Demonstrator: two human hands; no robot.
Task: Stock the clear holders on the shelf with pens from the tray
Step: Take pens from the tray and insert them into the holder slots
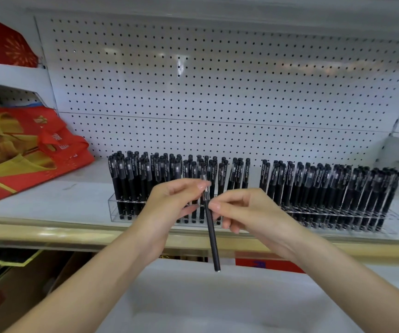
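Note:
A single black pen [211, 233] hangs nearly upright in front of the shelf, cap end up. My left hand [169, 203] pinches it near the cap, and my right hand [248, 210] pinches it just below the clear cap section. Behind the hands stands the left clear holder [115, 207], packed with several black pens; its right part is hidden by my hands. The right clear holder [385, 218] is also full of black pens. A white tray [193, 296] lies blurred below my forearms; no pens show in it.
The shelf [49, 200] has a tan front edge and a white pegboard back [217, 80]. Red and gold bags [25, 152] lie at the left end of the shelf. A cardboard box [8, 292] sits at lower left under the shelf.

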